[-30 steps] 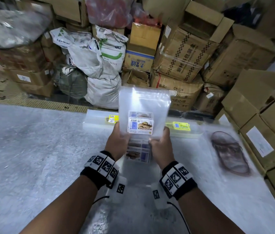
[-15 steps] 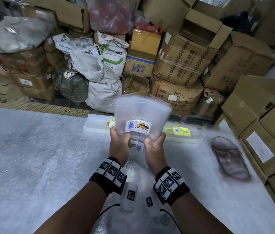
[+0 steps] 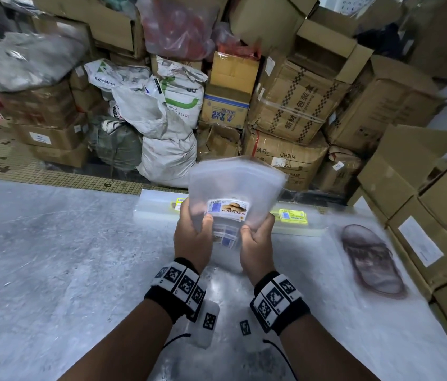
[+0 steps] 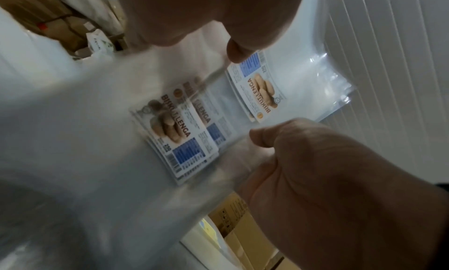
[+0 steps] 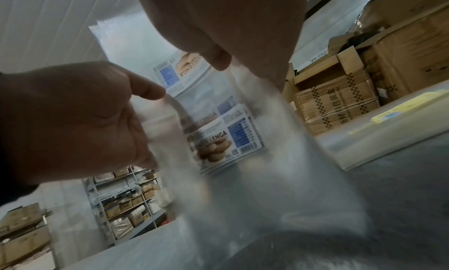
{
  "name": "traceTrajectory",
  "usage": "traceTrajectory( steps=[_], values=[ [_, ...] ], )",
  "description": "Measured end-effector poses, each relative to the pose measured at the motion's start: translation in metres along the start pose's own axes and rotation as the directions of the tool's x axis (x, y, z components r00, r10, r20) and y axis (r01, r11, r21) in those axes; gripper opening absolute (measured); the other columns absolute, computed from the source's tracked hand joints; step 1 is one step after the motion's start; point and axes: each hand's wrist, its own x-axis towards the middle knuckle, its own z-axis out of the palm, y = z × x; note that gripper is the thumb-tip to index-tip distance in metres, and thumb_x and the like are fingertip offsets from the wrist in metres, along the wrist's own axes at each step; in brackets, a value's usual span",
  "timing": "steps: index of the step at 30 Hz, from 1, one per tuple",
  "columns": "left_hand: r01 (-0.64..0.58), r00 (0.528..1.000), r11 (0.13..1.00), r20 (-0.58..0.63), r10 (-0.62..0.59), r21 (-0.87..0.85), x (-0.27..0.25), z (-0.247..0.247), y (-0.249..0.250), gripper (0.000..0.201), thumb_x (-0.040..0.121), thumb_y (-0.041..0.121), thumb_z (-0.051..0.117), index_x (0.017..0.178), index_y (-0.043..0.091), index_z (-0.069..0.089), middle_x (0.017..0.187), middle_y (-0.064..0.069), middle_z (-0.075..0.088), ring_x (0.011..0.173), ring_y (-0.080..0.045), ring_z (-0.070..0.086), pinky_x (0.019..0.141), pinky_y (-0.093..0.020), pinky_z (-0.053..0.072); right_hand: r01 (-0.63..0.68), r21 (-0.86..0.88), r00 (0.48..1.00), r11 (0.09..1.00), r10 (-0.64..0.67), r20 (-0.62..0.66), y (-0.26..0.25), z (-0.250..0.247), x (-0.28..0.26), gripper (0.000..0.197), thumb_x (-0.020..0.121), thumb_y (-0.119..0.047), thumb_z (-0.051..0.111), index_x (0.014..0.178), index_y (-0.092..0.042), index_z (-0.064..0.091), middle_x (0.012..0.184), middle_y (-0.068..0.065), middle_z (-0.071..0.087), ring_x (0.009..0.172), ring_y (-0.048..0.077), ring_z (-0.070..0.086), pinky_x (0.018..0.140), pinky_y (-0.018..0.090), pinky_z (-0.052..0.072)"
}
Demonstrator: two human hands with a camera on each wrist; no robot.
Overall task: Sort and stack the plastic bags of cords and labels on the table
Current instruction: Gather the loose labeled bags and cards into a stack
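Observation:
A sheaf of clear plastic bags (image 3: 236,188) with "Biskut Lenga" labels (image 3: 228,209) stands upright above the table, tilted away from me. My left hand (image 3: 193,229) grips its left lower edge and my right hand (image 3: 256,237) grips its right lower edge. More labelled bags (image 3: 225,239) lie under the hands on the table. The left wrist view shows the labels (image 4: 175,132) and my right hand (image 4: 303,159) pinching the plastic. In the right wrist view, my left hand (image 5: 85,120) holds the sheaf's edge (image 5: 170,109).
A flat stack of clear bags with yellow labels (image 3: 292,217) lies along the table's far edge (image 3: 52,185). A bagged brown sandal (image 3: 370,259) lies at the right. Cardboard boxes (image 3: 436,229) line the right side; sacks and boxes are piled behind.
The sheaf has come down toward the table and tipped away from me. Both hands moved forward with it, keeping their grip.

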Motion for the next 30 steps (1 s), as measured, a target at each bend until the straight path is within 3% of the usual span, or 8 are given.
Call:
traceTrajectory(
  steps=[2, 9, 13, 16, 17, 21, 24, 30],
  values=[
    [0.002, 1.000, 0.999, 0.011, -0.002, 0.044, 0.005, -0.003, -0.004, 0.033, 0.074, 0.035, 0.050, 0.107, 0.030, 0.054, 0.097, 0.006, 0.066, 0.091, -0.020, 0.063, 0.086, -0.045, 0.053, -0.042, 0.004, 0.999, 0.999, 0.042, 0.029, 0.003, -0.001, 0.000, 0.034, 0.098, -0.001, 0.045, 0.122, -0.022, 0.033, 0.102, -0.001, 0.060, 0.088, 0.022, 0.065, 0.079, 0.041, 0.058],
    [0.012, 0.999, 0.999, 0.050, -0.010, -0.046, 0.010, -0.002, -0.006, 0.027, 0.089, 0.021, 0.047, 0.115, 0.024, 0.055, 0.101, 0.005, 0.067, 0.095, -0.017, 0.065, 0.088, -0.043, 0.053, -0.014, -0.043, 1.000, 0.999, 0.015, 0.020, 0.002, 0.005, 0.001, 0.034, 0.101, -0.003, 0.040, 0.132, -0.015, 0.031, 0.105, 0.008, 0.059, 0.088, 0.027, 0.064, 0.080, 0.047, 0.057],
    [0.000, 1.000, 0.984, 0.026, 0.005, -0.176, 0.012, 0.001, 0.003, 0.020, 0.095, 0.012, 0.047, 0.107, 0.026, 0.055, 0.100, 0.001, 0.067, 0.089, -0.010, 0.066, 0.077, -0.028, 0.054, 0.067, -0.050, 0.997, 0.996, -0.068, -0.030, -0.004, 0.003, 0.004, 0.030, 0.102, -0.004, 0.040, 0.131, -0.009, 0.033, 0.097, 0.002, 0.055, 0.084, 0.019, 0.060, 0.074, 0.032, 0.048],
    [-0.008, 0.998, 0.960, 0.065, 0.027, -0.278, 0.015, 0.002, 0.002, 0.032, 0.087, 0.010, 0.051, 0.112, 0.029, 0.055, 0.106, 0.002, 0.069, 0.094, -0.009, 0.067, 0.081, -0.029, 0.054, 0.102, -0.028, 0.994, 0.994, -0.103, -0.026, -0.007, 0.001, 0.004, 0.031, 0.102, -0.003, 0.040, 0.130, -0.013, 0.032, 0.100, -0.009, 0.056, 0.085, 0.001, 0.058, 0.069, 0.010, 0.044],
    [0.018, 0.995, 0.959, 0.097, 0.009, -0.282, 0.016, 0.003, -0.002, 0.038, 0.085, 0.006, 0.052, 0.115, 0.028, 0.054, 0.104, 0.001, 0.069, 0.090, -0.008, 0.068, 0.077, -0.028, 0.055, 0.094, -0.029, 0.995, 0.995, -0.094, -0.010, -0.006, 0.001, 0.004, 0.034, 0.100, -0.001, 0.041, 0.129, -0.016, 0.031, 0.106, -0.006, 0.058, 0.088, 0.005, 0.059, 0.070, 0.007, 0.043],
    [0.142, 0.979, 0.951, 0.179, -0.095, -0.275, 0.018, 0.001, -0.019, 0.046, 0.067, 0.003, 0.054, 0.105, 0.028, 0.052, 0.095, 0.001, 0.067, 0.080, -0.011, 0.066, 0.067, -0.022, 0.053, 0.002, -0.039, 0.998, 0.999, 0.000, 0.058, 0.002, 0.005, 0.002, 0.053, 0.093, 0.011, 0.036, 0.137, -0.017, 0.024, 0.125, 0.006, 0.049, 0.107, 0.022, 0.055, 0.083, 0.021, 0.043],
    [0.104, 0.988, 0.975, 0.133, -0.079, -0.198, 0.023, -0.001, -0.023, 0.040, 0.081, -0.001, 0.052, 0.104, 0.031, 0.051, 0.098, 0.005, 0.064, 0.090, -0.014, 0.061, 0.073, -0.020, 0.046, -0.024, -0.069, 0.998, 0.997, 0.028, 0.060, 0.003, 0.007, 0.004, 0.056, 0.092, 0.011, 0.034, 0.140, -0.016, 0.022, 0.122, 0.007, 0.050, 0.106, 0.027, 0.057, 0.093, 0.040, 0.051],
    [0.023, 0.988, 1.000, 0.151, -0.019, -0.021, 0.024, -0.002, -0.025, 0.041, 0.090, -0.001, 0.048, 0.110, 0.035, 0.042, 0.097, 0.016, 0.059, 0.092, -0.015, 0.057, 0.078, -0.026, 0.039, -0.054, -0.114, 0.997, 0.992, 0.060, 0.053, 0.007, 0.001, 0.013, 0.045, 0.097, 0.009, 0.034, 0.137, -0.007, 0.025, 0.122, 0.013, 0.049, 0.103, 0.025, 0.054, 0.081, 0.022, 0.043]
  ],
)
